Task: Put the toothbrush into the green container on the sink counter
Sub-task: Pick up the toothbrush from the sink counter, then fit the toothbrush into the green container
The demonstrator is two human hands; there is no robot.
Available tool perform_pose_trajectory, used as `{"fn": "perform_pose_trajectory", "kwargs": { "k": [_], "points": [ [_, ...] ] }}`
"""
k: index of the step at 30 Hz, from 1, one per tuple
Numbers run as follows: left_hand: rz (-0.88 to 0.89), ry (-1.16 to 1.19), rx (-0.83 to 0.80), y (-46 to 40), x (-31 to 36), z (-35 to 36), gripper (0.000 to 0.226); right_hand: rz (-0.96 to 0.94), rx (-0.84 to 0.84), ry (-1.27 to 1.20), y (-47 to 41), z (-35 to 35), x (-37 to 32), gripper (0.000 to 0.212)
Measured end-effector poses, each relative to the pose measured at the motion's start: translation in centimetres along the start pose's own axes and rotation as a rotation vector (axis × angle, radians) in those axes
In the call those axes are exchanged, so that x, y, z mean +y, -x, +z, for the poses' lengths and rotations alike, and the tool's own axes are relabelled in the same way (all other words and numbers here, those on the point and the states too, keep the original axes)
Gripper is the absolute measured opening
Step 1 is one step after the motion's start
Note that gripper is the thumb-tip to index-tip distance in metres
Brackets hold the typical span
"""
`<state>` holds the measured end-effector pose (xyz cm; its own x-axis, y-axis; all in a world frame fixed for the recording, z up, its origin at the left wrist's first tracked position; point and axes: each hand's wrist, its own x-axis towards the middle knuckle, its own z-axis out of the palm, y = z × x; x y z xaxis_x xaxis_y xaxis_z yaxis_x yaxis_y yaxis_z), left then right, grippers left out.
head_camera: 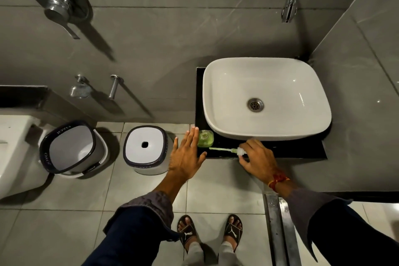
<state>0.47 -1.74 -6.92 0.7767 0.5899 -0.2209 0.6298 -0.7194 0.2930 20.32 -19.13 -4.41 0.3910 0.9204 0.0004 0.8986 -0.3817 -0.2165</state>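
Note:
A pale green toothbrush (222, 149) with a white capped end lies flat on the black sink counter (302, 149), just in front of the basin. My right hand (257, 157) pinches its white end between thumb and fingers. The green container (205, 138) stands at the counter's left front corner, just left of the brush's tip. My left hand (186, 156) hovers beside the container with fingers spread, holding nothing, its fingertips level with the container's left side.
A white basin (216, 123) fills most of the counter, with a wall tap (289, 0) above it. On the floor to the left are a white stool (145, 149), a bucket (69, 149) and a toilet (10, 147). A metal floor drain (278, 233) runs below the counter.

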Motion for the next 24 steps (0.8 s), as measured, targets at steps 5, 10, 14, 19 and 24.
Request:
{"fn": "perform_pose_trajectory", "kwargs": {
  "k": [5,10,14,19,24],
  "points": [
    [-0.008,0.026,-0.002,0.0,0.4,-0.4,0.079,-0.086,0.169,-0.128,-1.0,-3.4,-1.5,0.020],
    [-0.025,0.038,-0.003,0.1,0.7,-0.3,0.079,-0.104,0.206,-0.276,-1.9,-6.6,-2.4,0.023],
    [-0.017,0.039,0.003,0.2,0.7,-0.2,0.080,-0.059,0.218,-0.427,-3.1,-8.0,-3.8,0.029],
    [-0.017,0.045,-0.010,0.3,0.7,-0.3,0.079,-0.055,0.208,-0.482,-4.4,-8.4,-6.1,0.028],
    [-0.029,0.050,-0.016,0.2,0.8,-0.5,0.080,-0.058,0.153,-0.452,-5.5,-7.8,-7.4,0.027]
  ]
}}
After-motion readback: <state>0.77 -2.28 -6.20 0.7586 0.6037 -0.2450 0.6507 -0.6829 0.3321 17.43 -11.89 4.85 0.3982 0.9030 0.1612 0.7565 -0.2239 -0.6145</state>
